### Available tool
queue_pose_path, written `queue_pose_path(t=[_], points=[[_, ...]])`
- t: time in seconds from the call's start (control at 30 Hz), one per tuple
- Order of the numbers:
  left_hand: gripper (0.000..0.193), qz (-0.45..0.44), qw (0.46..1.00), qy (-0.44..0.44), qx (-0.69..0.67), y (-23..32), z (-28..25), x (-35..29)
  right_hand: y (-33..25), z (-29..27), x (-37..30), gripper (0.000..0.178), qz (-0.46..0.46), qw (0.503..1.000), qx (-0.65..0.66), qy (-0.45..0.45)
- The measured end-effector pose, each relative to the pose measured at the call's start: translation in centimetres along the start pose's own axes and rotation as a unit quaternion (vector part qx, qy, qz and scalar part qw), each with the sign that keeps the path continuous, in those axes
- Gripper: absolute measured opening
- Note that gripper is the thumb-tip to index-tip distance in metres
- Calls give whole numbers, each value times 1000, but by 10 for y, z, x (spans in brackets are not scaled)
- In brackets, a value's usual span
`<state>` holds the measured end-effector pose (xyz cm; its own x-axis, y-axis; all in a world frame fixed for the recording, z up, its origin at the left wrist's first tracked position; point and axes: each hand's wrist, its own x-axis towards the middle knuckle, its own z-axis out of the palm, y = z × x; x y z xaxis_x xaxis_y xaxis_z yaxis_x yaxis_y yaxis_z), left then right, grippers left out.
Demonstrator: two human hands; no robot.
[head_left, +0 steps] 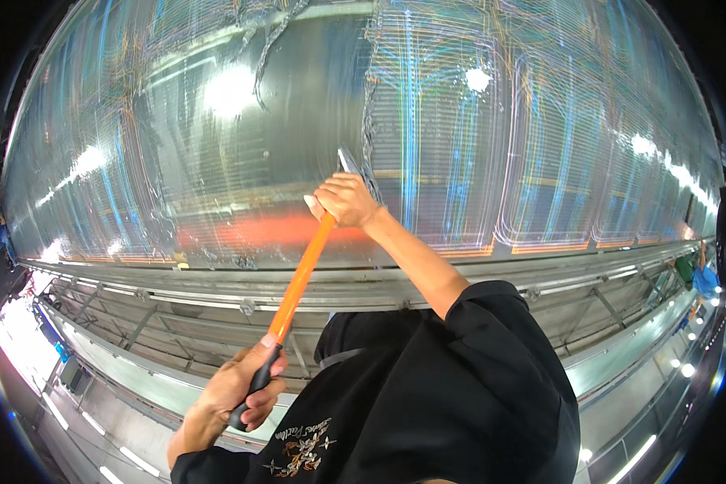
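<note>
A long-handled scraper (301, 270) with an orange shaft and black end grip slants across the middle, its upper end over a large glossy panel (306, 105). My left hand (240, 387) is closed round the black grip, low and left. Higher up, my right hand (344, 199) wraps round the shaft just below the metal head (348, 161). The head rests on or just above the panel; contact cannot be made out. Beside it, a crumpled grey strip (369, 129) runs along the right edge of a smooth, bare-looking area. Another loose strip (268, 60) lies farther up.
Coloured streaky lines (552, 153) cover the panel on both sides of the smooth patch. A metal rail (177, 286) runs along the panel's near edge, with framework (169, 327) below it. At the far right a person in blue (706, 281) stands near the edge.
</note>
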<state>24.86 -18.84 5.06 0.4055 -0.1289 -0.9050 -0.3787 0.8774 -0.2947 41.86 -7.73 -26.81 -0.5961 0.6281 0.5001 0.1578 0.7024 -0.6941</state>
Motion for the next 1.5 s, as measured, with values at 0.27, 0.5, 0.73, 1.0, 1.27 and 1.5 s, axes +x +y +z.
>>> queue_pose_path(t=[0.27, 0.5, 0.73, 1.0, 1.27, 1.5], points=[[50, 78, 996, 11, -45, 151, 56, -6, 149, -24, 149, 30, -66, 996, -24, 63], [45, 212, 944, -225, -111, 233, 74, 40, 257, -63, 241, 43, -117, 988, -76, 69], [46, 184, 953, -191, -148, 58, 8, 66, 104, -26, 119, 52, -2, 990, 6, -143], [48, 119, 988, -75, -65, -209, -62, 81, -118, 9, -98, 42, 26, 982, 21, -187], [49, 74, 988, 120, -70, -266, -28, 118, -146, -44, -178, 39, 76, 985, -8, -156], [53, 101, 989, -27, 104, -199, -29, 92, -96, -36, -132, 39, 5, 992, -11, -128]])
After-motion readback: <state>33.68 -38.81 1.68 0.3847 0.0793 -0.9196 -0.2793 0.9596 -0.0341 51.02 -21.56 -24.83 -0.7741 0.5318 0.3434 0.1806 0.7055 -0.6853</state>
